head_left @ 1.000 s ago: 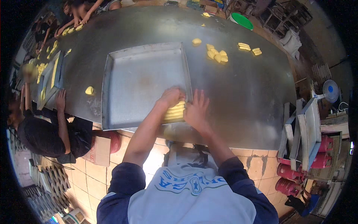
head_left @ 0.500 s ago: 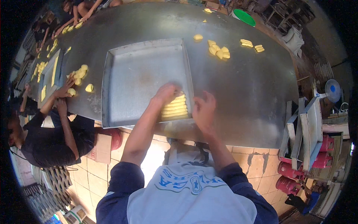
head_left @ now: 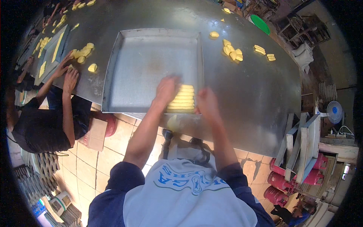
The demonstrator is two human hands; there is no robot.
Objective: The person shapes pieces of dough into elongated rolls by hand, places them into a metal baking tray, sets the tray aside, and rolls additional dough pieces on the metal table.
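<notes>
Yellow dough strips [head_left: 183, 101] lie side by side in a stack of rows in the near right corner of a shallow metal baking tray [head_left: 141, 68]. My left hand [head_left: 167, 90] is inside the tray at the left ends of the upper strips, knuckles up, its fingers bent and smeared by motion. At the tray's right wall is my right hand [head_left: 208, 101], curled and blurred, beside the strips' right ends. Whether either hand pinches any dough cannot be made out.
The tray sits on a large metal table [head_left: 245, 94]. Dough pieces [head_left: 232, 51] lie beyond it to the right. At left, a person's hands [head_left: 70, 77] work near more dough [head_left: 82, 53] and another tray [head_left: 53, 53]. Trays [head_left: 300, 147] stand stacked at far right, near a fan [head_left: 334, 112].
The view has shifted, so the table sits differently in the picture. My left hand has drawn back leftward, uncovering more of the upper strips; my right hand stays by the tray's right wall.
</notes>
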